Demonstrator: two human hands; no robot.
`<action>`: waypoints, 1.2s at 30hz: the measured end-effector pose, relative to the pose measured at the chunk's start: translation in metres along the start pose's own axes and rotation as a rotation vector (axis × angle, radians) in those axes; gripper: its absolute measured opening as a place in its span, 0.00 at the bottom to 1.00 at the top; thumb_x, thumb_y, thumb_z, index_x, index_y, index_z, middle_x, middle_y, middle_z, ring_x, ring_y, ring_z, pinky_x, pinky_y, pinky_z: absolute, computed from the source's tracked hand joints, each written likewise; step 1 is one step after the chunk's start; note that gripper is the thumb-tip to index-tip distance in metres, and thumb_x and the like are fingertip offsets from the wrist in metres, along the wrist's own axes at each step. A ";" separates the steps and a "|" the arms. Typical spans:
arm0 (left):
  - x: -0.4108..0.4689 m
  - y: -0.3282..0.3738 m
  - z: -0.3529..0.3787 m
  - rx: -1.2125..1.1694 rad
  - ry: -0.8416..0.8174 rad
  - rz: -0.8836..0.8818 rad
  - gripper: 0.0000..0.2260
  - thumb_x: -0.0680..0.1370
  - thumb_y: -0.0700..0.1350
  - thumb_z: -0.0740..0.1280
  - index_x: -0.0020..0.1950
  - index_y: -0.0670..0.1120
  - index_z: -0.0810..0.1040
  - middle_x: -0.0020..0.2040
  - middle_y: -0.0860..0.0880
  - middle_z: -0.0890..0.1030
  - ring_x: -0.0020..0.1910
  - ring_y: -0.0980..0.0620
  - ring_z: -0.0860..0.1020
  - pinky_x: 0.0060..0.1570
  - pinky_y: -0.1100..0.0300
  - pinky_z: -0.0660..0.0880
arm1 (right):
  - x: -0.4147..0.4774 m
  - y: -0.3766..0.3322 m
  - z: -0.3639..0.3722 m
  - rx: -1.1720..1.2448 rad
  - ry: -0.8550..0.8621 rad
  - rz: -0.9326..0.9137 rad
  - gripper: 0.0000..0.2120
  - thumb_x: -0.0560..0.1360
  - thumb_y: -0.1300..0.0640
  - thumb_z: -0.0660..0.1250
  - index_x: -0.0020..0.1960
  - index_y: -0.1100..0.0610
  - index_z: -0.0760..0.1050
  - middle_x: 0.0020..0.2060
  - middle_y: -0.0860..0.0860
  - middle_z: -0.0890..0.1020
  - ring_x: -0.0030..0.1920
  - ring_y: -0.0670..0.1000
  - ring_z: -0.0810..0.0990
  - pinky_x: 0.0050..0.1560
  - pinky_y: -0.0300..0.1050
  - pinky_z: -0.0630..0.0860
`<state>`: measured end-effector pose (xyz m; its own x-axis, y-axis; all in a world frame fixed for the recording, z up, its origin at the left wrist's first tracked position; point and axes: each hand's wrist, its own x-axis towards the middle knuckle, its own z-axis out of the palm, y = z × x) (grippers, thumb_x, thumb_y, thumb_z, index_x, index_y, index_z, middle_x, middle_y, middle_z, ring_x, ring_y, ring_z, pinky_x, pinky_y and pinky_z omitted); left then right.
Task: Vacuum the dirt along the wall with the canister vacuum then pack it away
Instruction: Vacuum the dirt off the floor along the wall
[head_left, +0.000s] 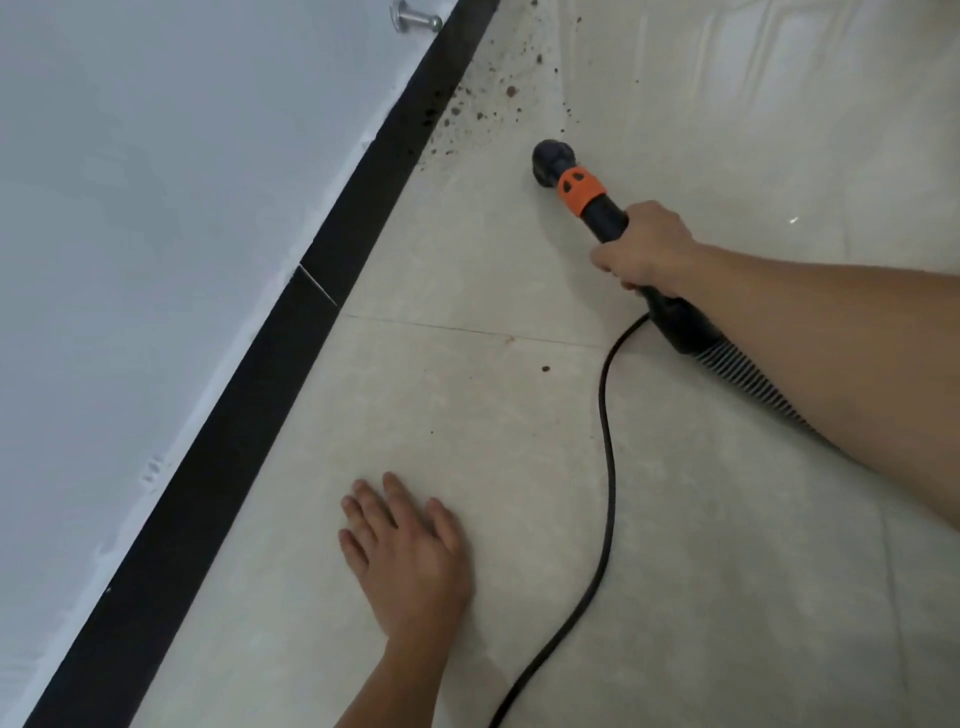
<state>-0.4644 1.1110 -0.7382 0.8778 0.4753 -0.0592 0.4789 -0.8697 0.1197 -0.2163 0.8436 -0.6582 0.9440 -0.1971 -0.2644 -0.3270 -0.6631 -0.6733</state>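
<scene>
Black vac wand (605, 217) in R grip (647, 249), nozzle tip (554, 158) just fwd

We see a floor (727, 519) of pale, slightly glossy tiles, with a thin grout line (467, 330) running across it. A black skirting board (218, 447) goes diagonally along the left edge of the floor and has one thin slanted joint (318, 285). Above it, at the top of the view, a small metal door stopper (415, 18) sticks out. A small bright reflection (793, 220) lies on the tiles at the right.
</scene>
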 end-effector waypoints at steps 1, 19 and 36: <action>0.000 0.000 0.000 0.000 -0.005 -0.001 0.35 0.75 0.60 0.37 0.79 0.45 0.53 0.79 0.41 0.51 0.78 0.43 0.47 0.75 0.46 0.45 | -0.002 -0.003 0.004 -0.035 -0.004 -0.024 0.19 0.68 0.55 0.71 0.57 0.57 0.72 0.44 0.58 0.81 0.38 0.58 0.83 0.42 0.51 0.82; -0.007 -0.009 -0.007 -0.052 -0.056 0.054 0.31 0.81 0.58 0.41 0.79 0.40 0.48 0.79 0.41 0.48 0.78 0.44 0.45 0.76 0.47 0.43 | -0.297 0.066 0.034 -0.289 -0.343 -0.283 0.10 0.73 0.49 0.65 0.48 0.47 0.64 0.38 0.46 0.74 0.38 0.52 0.74 0.29 0.37 0.62; -0.037 -0.044 -0.020 0.093 -0.184 0.224 0.35 0.78 0.63 0.36 0.79 0.44 0.40 0.79 0.42 0.40 0.78 0.45 0.40 0.76 0.51 0.40 | -0.300 0.081 0.019 -0.370 -0.309 -0.295 0.11 0.71 0.48 0.66 0.47 0.47 0.64 0.41 0.50 0.78 0.42 0.56 0.77 0.38 0.45 0.68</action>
<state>-0.5174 1.1342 -0.7215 0.9439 0.2457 -0.2207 0.2644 -0.9626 0.0590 -0.5267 0.8622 -0.6465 0.9186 0.2191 -0.3289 0.0385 -0.8780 -0.4772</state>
